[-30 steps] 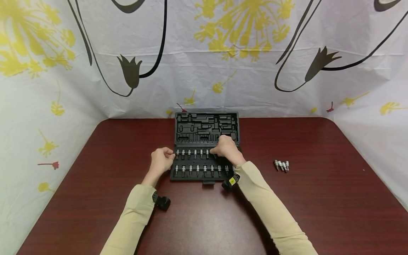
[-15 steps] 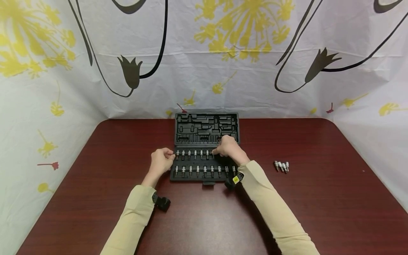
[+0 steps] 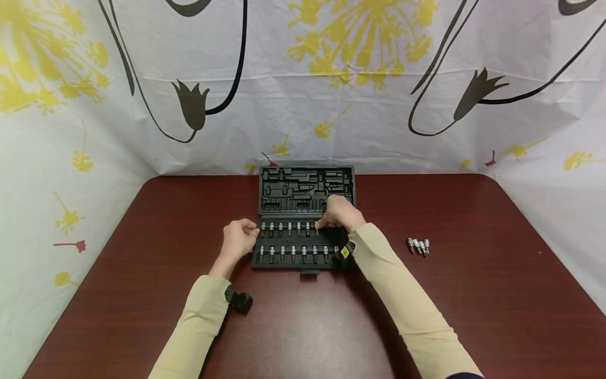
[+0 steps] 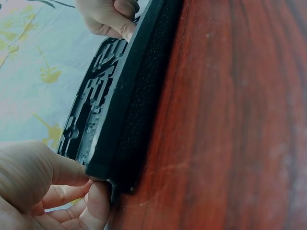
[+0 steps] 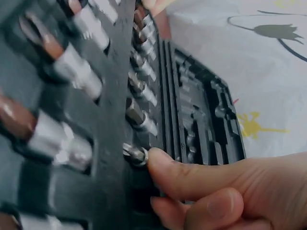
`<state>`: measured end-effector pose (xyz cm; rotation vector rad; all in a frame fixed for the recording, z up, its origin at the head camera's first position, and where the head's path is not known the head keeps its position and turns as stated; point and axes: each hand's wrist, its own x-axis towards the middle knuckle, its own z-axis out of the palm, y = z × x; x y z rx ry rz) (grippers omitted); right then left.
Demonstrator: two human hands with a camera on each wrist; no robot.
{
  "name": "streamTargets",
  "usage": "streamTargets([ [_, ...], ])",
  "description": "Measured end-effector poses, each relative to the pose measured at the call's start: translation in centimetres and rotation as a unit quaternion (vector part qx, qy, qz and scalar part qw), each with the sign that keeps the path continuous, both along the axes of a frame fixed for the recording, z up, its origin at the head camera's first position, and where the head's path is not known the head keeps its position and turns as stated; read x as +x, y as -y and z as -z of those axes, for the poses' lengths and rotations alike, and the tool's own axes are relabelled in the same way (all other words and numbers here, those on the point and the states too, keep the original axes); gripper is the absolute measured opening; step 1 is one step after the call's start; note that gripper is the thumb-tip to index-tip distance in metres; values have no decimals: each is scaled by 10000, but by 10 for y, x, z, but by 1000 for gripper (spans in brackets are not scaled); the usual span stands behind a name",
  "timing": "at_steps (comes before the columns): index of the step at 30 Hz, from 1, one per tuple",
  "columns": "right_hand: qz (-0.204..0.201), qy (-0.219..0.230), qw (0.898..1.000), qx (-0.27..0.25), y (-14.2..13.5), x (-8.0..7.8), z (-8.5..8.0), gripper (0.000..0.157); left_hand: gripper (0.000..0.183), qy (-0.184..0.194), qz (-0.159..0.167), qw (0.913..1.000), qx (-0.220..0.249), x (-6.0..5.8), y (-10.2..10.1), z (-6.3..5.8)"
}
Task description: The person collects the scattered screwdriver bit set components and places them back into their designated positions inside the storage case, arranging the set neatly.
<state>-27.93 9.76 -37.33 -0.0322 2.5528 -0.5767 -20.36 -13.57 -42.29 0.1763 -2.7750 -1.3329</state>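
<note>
A black bit socket case point(image 3: 290, 240) lies unfolded on the table, with two rows of silver bit sockets in its near half. My left hand point(image 3: 239, 238) pinches the case's left edge; in the left wrist view its thumb point(image 4: 67, 171) lies on the corner. Over the right part of the upper row is my right hand point(image 3: 340, 212). In the right wrist view its thumb point(image 5: 175, 175) presses against the end of one bit socket point(image 5: 136, 154) lying in its slot. The other fingers of that hand are bent beside the case, partly out of sight.
The case's lid point(image 3: 293, 189), with its moulded recesses, stands toward the back cloth point(image 3: 360, 121). Several loose bit sockets point(image 3: 418, 246) lie together on the dark red table point(image 3: 464, 295), right of the case. Wrist cameras sit on both sleeves.
My right thumb has shifted slightly right, and the bit socket at its tip now shows. The right forearm has moved a little. My left hand keeps its place on the case.
</note>
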Motion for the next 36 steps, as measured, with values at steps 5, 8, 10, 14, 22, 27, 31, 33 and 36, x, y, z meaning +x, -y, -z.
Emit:
streamTargets([
  [5,-99,-19,9998,183,-1,-3,-1,31,12,-4,1,10000,-1,0,-1,0],
  [8,-68,-166,9998,100,-4,0,3,32,12,-37,23,10000,19,-1,-2,0],
  [10,-66,-295,9995,-43,-7,3,6,33,12,-28,34,10000,22,-1,-2,1],
  [14,61,-549,9957,-749,-14,11,10,44,12,-10,55,10000,20,-1,-2,2],
  [22,220,-1057,9797,-1691,-25,23,5,35,12,-80,87,9999,-19,-2,-1,1],
  [27,144,-1380,9763,-1658,-34,29,2,31,13,-70,73,9999,-51,-2,0,1],
  [31,33,-1655,9747,-1502,-43,33,1,30,13,-49,55,10000,-32,-1,0,1],
  [33,49,-1710,9744,-1459,-47,35,0,30,13,-32,37,10000,-12,0,0,0],
  [36,75,-1761,9737,-1441,-53,37,0,29,13,-8,43,10000,11,1,0,0],
])
